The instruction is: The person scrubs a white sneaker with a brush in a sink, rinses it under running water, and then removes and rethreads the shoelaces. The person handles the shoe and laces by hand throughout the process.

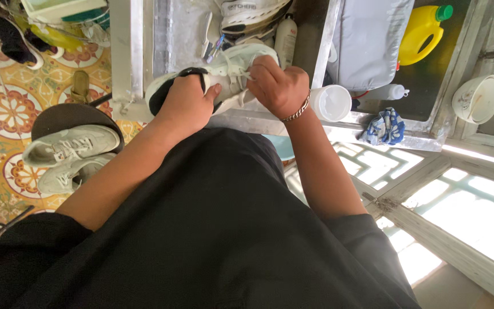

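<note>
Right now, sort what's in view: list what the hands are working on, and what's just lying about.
In hand:
white sneaker, held by left hand; right hand at its laces.

Lying about:
pair of sneakers
yellow jug
white cup
blue checked cloth
white bowl

left hand (pixel 187 103) grips heel end of white sneaker (pixel 224 71) | right hand (pixel 275 86) closed on its laces | white cup (pixel 331 103) just right of sneaker | yellow jug (pixel 421 34) far right of it | grey shoe pair (pixel 70 154) lower left on floor
</note>
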